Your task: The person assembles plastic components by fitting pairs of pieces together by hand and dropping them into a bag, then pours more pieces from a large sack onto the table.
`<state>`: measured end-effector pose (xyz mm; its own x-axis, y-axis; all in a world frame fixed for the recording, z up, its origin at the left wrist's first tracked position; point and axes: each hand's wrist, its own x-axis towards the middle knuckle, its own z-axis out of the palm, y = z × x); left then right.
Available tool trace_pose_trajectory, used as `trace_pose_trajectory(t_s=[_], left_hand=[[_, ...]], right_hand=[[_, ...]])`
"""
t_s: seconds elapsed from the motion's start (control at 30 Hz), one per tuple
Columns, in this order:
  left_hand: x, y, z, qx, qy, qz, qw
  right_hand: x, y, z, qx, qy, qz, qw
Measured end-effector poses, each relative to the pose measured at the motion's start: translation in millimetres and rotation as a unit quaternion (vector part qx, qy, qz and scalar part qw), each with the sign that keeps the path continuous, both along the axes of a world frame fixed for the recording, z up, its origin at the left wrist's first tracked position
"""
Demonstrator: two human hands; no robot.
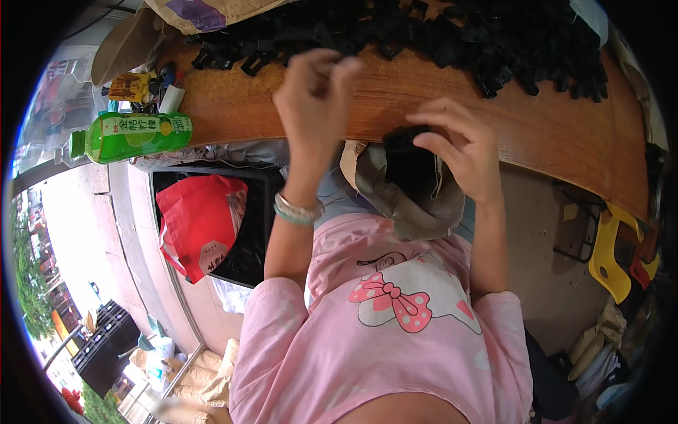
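Note:
My left hand (314,99) is raised above the wooden table (240,106), below the heap of black plastic parts (424,35). Its fingers are curled and smeared by motion, so whether they hold anything does not show. Over an open grey-brown sack (424,219) on my lap, my right hand (459,145) pinches a black plastic part (404,138) between thumb and fingers. The part is at the sack's mouth, near the table edge. The sack's inside looks black, and its contents cannot be made out.
On the table's left lies a green drink bottle (138,136), near small tools and a yellow item (134,88). Left of my lap, a red bag (201,219) rests in a black bin (247,247). A yellow plastic stool (609,254) stands at the right.

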<state>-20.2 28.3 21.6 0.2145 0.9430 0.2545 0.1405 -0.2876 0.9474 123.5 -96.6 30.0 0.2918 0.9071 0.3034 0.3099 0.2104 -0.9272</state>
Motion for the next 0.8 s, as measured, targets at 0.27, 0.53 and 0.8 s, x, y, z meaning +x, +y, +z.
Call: trace_pose_trajectory(t_s=[0.27,0.53,0.8], left_hand=[[8,59,-7,0.198,0.309,0.087,0.926],[-1,8,8,-0.094,0.104,-0.084,0.986],[8,-35,-6,-0.179,0.055,-0.219,0.957]], right_hand=[[49,78,-9,0.023,-0.530,-0.213,0.821],[47,68,-19,0.066,-0.461,-0.162,0.870],[44,46,-25,0.067,-0.495,-0.257,0.827]])
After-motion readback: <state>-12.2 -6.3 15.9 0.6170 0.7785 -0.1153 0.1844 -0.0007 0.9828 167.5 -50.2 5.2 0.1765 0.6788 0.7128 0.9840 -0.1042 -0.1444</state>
